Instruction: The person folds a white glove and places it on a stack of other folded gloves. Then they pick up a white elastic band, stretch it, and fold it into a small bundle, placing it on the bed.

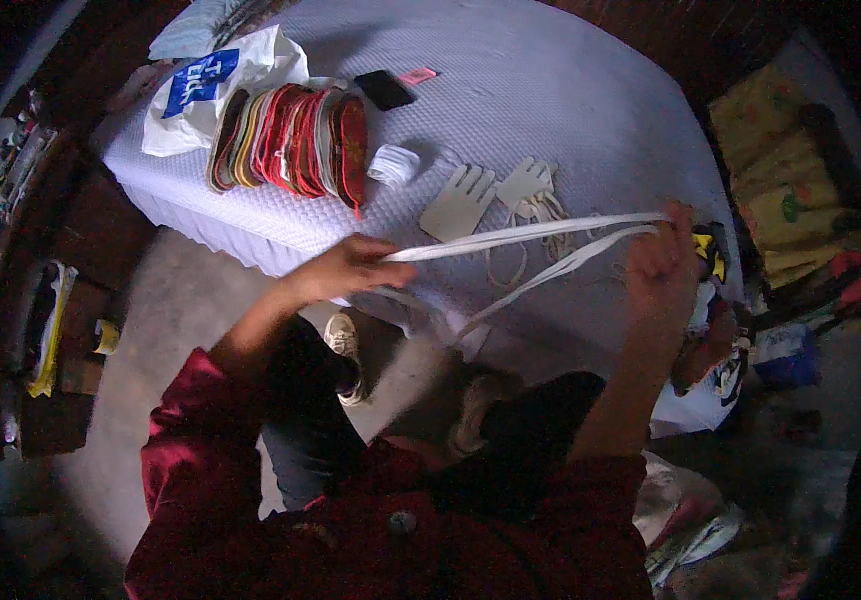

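A white flat cord [528, 232] stretches between my two hands above the bed. My left hand [355, 266] pinches its strands at one end. At the other, my right hand [659, 251] is closed around the cord, and a second length slopes down from it towards the bed's edge. Beneath the cord lie two pale hand-shaped cutouts [460, 202] and a loose tangle of thin off-white cord [547, 206]. Beyond my left hand is a small folded white bundle [394, 165], beside a row of colourful shoe insoles [292, 142] standing on edge.
The bed has a pale quilted cover [535, 82]. On it rest a white plastic bag [258, 67] with printing, a black phone-like slab [384, 90] and a small pink packet [418, 76]. Assorted items [708, 337] crowd the right edge. A shoe [342, 337] stands on the floor.
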The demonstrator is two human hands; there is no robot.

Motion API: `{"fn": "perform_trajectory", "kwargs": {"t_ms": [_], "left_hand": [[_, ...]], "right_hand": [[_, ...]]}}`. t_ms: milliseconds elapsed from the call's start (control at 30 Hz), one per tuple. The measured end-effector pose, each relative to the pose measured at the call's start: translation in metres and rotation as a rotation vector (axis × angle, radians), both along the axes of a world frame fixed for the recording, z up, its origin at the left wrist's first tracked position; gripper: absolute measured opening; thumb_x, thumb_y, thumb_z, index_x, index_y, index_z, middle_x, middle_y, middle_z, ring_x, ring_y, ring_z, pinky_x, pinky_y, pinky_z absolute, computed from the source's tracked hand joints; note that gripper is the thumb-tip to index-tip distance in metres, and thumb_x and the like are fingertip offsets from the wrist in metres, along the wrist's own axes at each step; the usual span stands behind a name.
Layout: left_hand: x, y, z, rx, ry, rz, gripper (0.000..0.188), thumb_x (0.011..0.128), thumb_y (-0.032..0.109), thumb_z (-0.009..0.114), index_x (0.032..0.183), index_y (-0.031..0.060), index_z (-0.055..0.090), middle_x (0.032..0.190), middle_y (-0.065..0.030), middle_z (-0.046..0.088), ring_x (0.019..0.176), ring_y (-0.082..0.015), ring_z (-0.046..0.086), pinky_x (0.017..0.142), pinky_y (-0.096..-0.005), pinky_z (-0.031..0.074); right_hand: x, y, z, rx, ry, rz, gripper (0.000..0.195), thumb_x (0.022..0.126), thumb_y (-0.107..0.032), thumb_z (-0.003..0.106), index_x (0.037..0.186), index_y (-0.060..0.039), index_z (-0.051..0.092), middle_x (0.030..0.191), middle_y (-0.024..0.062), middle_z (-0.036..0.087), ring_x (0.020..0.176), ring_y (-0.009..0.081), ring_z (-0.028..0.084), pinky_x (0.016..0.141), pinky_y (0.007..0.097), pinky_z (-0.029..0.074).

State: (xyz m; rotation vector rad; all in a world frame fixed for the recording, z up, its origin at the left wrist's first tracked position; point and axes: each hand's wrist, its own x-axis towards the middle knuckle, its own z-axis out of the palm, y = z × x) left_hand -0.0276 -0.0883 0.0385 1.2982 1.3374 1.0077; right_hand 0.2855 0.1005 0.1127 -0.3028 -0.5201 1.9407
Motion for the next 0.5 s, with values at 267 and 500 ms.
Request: {"fn": "perform_trajectory", "kwargs": {"t_ms": [267, 500], "left_hand": [[-0.096, -0.066, 0.027, -0.193, 0.352, 0.186, 0.036, 0.080, 0.036, 0.065, 0.089, 0.0016, 0.060, 0.067, 0.0027, 0.051, 0.063, -0.0066, 0.045, 0.056, -0.0210, 0.036], [-0.066, -0.082, 0.065, -0.159, 0.943, -0.230, 0.046, 0.076, 0.048, 0.063, 0.076, 0.0017, 0.061, 0.065, -0.0111, 0.061, 0.059, -0.0177, 0.051, 0.056, -0.0355, 0.039]], "right_hand": [[0.030, 0.055, -0.048, 0.034, 0.103, 0.053, 0.014, 0.094, -0.016, 0.043, 0.090, -0.0038, 0.049, 0.053, -0.0032, 0.028, 0.046, 0.0087, 0.030, 0.045, 0.0251, 0.029], [0.023, 0.069, -0.063, -0.086, -0.018, 0.031, 0.011, 0.092, -0.013, 0.046, 0.085, -0.0041, 0.050, 0.060, 0.0018, 0.043, 0.053, 0.0115, 0.040, 0.050, 0.0273, 0.036]]}}
